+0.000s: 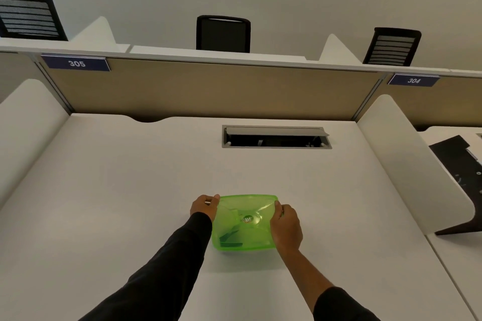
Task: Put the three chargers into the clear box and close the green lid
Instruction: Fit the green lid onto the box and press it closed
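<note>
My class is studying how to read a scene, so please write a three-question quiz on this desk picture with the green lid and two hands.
1. True or false: the green lid lies over the box.
2. Which hand holds the lid's far left corner? A) left hand B) right hand
3. Fill in: the number plate on the partition's left reads ___.

Key: 1 true. 2 A. 3 305. Dark shapes show through the lid, but how many chargers are inside cannot be counted.
</note>
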The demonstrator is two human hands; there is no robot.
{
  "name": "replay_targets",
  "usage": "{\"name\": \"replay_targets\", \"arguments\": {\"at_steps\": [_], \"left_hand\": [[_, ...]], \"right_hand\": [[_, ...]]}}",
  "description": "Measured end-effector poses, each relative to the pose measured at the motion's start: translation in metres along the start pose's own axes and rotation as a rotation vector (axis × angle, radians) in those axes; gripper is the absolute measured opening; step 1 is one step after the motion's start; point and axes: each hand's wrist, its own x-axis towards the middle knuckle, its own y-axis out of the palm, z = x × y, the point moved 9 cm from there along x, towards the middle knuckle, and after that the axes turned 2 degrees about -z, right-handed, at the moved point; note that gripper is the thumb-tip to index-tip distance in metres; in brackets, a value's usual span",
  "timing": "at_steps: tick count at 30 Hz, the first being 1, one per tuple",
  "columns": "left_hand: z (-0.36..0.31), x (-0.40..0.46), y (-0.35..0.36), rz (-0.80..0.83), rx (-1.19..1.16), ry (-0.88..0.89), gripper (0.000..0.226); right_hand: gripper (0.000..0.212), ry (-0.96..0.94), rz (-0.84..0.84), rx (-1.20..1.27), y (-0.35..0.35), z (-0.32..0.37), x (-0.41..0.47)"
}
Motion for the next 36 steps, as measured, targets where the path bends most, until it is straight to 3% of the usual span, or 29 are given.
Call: {"name": "replay_targets", "arguments": {"at_steps": [3, 9, 16, 23, 36], "left_hand": [[0.016, -0.01, -0.003, -0.005, -0.03, -0.03, 0.048], [0.065, -0.042, -0.006, 0.041, -0.093, 0.009, 0.034], [0.083, -0.064, 0.002, 0.114, -0.135, 0.119, 0.039], [0.071, -0.048, 0.0, 0.041, -0.146, 0.095, 0.036], [-0.036, 0.047, 0.019, -0.011, -0.121, 0.118, 0.046]], "right_hand": [[0.044, 0.048, 0.053, 0.08, 0.0, -0.006, 0.0], [0.02, 0.099, 0.258, 0.367, -0.006, -0.035, -0.005], [0.033, 0.128, 0.495, 0.591, -0.01, -0.063, -0.011], [0.032, 0.095, 0.484, 0.544, -0.005, -0.036, -0.005], [0.038, 0.093, 0.386, 0.527, 0.015, 0.059, 0.09]]}}
